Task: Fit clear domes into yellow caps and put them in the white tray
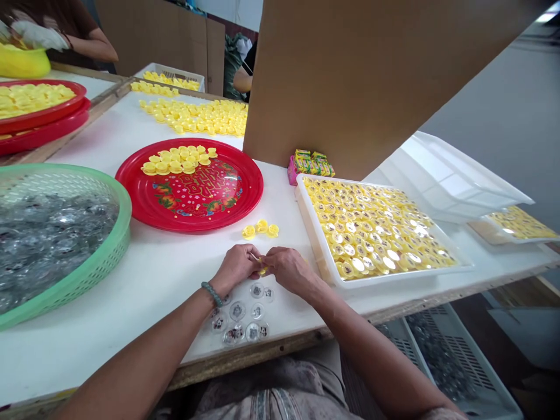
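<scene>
My left hand [238, 265], with a beaded bracelet on its wrist, and my right hand [289, 267] meet over the table near its front edge. Both pinch at a small yellow plastic piece [263, 270], mostly hidden by the fingers. Just beyond them sit three yellow round pieces [261, 227]. Below the hands lie several clear round discs [237, 311] with dark printed pictures. To the right, a white tray [321, 248] holds rows of yellow pieces with shiny picture faces [371, 224].
A red plate [201, 216] bears yellow pieces. At left, a green basket [125, 204] holds clear discs. Loose yellow pieces [196, 116] lie farther back. A cardboard sheet [332, 76] stands behind small packets [312, 163]. A co-worker's gloved hands [39, 36] are at upper left.
</scene>
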### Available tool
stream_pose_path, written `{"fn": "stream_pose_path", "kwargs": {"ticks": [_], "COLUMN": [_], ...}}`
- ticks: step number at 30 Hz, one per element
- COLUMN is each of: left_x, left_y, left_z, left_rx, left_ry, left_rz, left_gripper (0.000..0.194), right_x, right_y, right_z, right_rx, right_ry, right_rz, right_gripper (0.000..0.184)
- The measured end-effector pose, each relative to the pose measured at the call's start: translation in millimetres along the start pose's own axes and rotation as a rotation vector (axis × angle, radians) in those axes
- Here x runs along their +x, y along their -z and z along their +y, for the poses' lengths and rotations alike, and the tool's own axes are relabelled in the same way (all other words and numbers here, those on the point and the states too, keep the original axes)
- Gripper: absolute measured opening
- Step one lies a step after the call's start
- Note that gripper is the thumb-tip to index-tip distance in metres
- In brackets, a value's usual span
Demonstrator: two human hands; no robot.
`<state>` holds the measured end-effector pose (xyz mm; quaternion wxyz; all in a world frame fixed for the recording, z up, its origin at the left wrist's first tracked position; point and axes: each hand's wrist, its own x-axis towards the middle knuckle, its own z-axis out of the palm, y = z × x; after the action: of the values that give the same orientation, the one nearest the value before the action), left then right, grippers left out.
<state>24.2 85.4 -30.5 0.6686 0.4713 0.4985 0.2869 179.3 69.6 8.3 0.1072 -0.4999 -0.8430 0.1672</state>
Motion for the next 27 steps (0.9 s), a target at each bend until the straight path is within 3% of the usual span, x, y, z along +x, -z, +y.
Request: {"fn": "stream_pose_path", "kwargs": {"ticks": [3, 6, 10, 13, 16, 21, 24, 27], "left_x": [2, 0, -8, -11, -12, -9, -8, -9], "left_y": [-3.9, 4.6, 29.3, 43.7, 50.1, 51.0, 48.6, 45.4], "left_z": [-3, 3, 19, 27, 27, 21, 19, 19], "left_rx": [0.021, 0.099, 0.295, 0.498, 0.695, 0.891, 0.939, 0.965], "left_ry": [-0.042, -0.120, -0.169, -0.227, -0.306, -0.466, -0.482, -0.450], "left_rz": [-0.034, -0.038, 0.196, 0.351, 0.444, 0.415, 0.374, 0.344], "left_gripper": [0.020, 0.022, 0.014, 0.010, 0.014, 0.031, 0.026, 0.017], "right_x": [-6, -15, -5, 26, 58, 70, 62, 57], "right_y": [9, 19, 29, 25, 11, -5, 1, 11], "right_z": [3, 5, 0, -7, -11, -10, -3, 3], "right_rx": [-0.110, -0.178, -0.229, -0.263, -0.279, -0.130, -0.117, -0.250], "right_ry": [0.025, -0.013, -0.028, -0.012, -0.004, 0.079, 0.069, 0.044], "right_rz": [-0.129, -0.113, 0.001, 0.047, 0.001, -0.006, 0.058, 0.064], "right_gripper": [0.014, 0.005, 0.012, 0.016, 0.025, 0.032, 0.030, 0.028]}}
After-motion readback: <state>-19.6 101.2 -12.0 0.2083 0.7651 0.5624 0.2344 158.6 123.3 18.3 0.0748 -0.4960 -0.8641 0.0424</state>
